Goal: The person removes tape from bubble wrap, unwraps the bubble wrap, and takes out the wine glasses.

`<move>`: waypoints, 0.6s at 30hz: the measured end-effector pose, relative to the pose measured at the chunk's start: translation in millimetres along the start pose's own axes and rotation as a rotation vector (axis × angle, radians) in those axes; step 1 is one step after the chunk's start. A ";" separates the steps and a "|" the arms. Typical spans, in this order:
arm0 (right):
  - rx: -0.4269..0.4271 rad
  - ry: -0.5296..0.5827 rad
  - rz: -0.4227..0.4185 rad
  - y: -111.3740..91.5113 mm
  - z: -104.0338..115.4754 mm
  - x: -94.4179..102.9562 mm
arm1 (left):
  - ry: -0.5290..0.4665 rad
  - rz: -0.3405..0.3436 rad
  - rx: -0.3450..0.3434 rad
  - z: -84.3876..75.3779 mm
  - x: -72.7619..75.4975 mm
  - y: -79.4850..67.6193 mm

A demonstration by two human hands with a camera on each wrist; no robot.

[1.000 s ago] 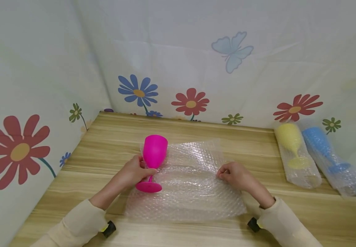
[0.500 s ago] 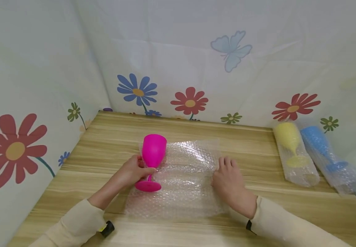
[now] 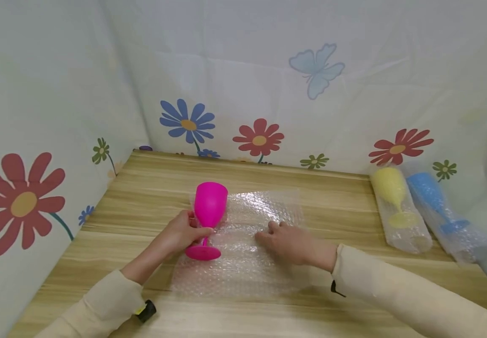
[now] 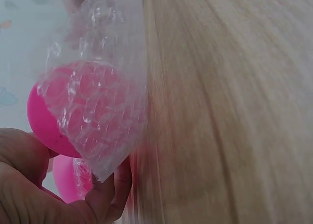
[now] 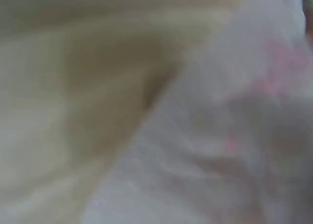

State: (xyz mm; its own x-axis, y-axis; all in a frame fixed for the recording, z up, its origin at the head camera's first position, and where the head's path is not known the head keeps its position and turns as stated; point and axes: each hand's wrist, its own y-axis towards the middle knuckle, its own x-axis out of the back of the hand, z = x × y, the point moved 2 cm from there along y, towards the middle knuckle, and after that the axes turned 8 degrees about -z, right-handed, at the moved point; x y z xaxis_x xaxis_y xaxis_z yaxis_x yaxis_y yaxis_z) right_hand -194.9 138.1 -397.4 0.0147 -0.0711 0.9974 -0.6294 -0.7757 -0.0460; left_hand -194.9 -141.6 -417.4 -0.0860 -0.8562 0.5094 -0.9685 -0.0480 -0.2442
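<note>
A bright pink goblet [image 3: 210, 204] lies tilted over the left part of a clear sheet of bubble wrap [image 3: 236, 277] in the head view. My left hand [image 3: 181, 234] grips it round the stem, thumb across the front. The left wrist view shows the edge of the bubble wrap [image 4: 98, 101] raised against the pink bowl [image 4: 44, 119], with fingers of the left hand [image 4: 29, 185] at its lower corner. My right hand [image 3: 289, 241] is palm down over the middle of the wrap, its fingers toward the goblet; their undersides are hidden, so I cannot tell whether they pinch the wrap.
Two wrapped goblets lie at the right of the wooden table [image 3: 332, 206]: a yellow goblet [image 3: 391, 188] and a blue goblet [image 3: 429, 190], each in bubble wrap. A flower-printed cloth [image 3: 235, 70] stands behind the table and at its left. The right wrist view is blurred.
My right hand leaves its fingertip hold at the wrap's right edge, turns palm down and moves left toward the goblet. The wrap's lower right corner is drawn in. The left hand stays put.
</note>
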 end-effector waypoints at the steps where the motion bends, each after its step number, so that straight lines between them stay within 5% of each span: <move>1: -0.013 0.047 0.049 4.2 -2.6 3.7 | -0.001 0.000 -0.004 -0.6 0.0 -0.3; 4: -0.061 0.156 0.141 20.6 -7.3 12.6 | 0.000 0.001 -0.011 -1.3 -0.1 -0.6; 7: -0.126 0.240 0.114 40.5 -6.7 14.0 | 0.006 -0.001 -0.008 -1.0 -0.1 -0.9; 14: -0.268 0.227 0.135 70.1 1.2 -0.2 | 0.018 -0.011 -0.009 1.1 -0.2 1.2; 18: -0.215 0.222 0.097 75.8 6.8 -0.6 | 0.029 -0.016 -0.014 0.0 -0.9 1.7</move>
State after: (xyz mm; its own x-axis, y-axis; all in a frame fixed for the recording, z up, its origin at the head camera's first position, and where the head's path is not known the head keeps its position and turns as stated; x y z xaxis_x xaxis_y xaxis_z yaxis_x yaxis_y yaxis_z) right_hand -237.4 75.1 -401.9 -0.2089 0.0187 0.9778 -0.7696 -0.6200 -0.1526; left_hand -196.5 -140.8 -418.2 -0.0771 -0.8403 0.5366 -0.9730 -0.0541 -0.2244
